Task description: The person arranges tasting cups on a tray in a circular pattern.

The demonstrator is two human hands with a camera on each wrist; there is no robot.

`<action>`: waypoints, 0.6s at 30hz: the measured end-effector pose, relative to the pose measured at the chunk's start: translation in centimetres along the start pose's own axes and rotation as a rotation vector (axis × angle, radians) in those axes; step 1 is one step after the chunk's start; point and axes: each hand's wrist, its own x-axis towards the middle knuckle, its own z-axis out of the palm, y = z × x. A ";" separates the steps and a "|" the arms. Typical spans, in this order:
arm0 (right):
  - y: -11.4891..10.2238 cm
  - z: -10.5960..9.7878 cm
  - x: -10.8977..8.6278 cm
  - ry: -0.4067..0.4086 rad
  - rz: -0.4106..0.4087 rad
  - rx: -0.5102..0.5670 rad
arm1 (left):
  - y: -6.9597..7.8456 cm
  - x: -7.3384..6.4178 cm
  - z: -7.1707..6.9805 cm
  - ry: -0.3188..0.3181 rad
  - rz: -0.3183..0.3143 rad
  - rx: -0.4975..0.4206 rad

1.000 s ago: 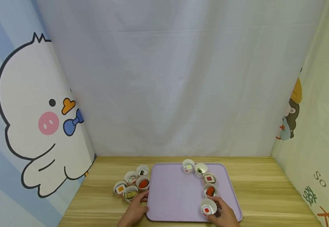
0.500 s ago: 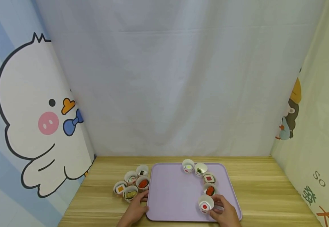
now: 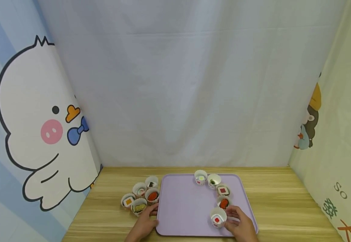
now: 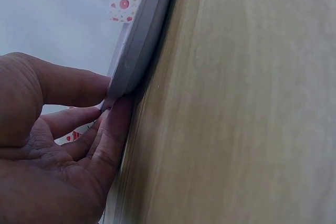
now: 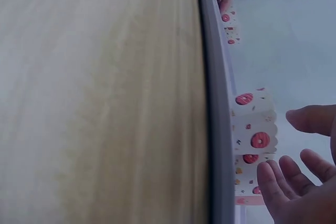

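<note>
My left hand holds the left edge of the lilac tray. In the left wrist view the thumb lies on the rim and a finger reaches under it. My right hand is beside the nearest paper cup on the tray. The right wrist view shows its thumb and fingers spread, with a gap between them and the cup. That cup is white with a donut print and holds a sushi roll with a red centre. Behind it stands a cup of red-topped sushi.
Further along the tray's right side curve a cup with a red-square roll, a cup with a green bit and one with a yellow centre. Several sushi cups, one yellow-topped, cluster on the wooden table left of the tray.
The nearest cup has shifted left and slightly back on the tray, and my right hand has let go of it. My left hand stays at the tray's edge.
</note>
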 end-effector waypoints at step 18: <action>-0.5 -4.1 1.6 0.052 -0.065 -0.236 | -0.2 0.1 0.0 -0.006 0.022 -0.021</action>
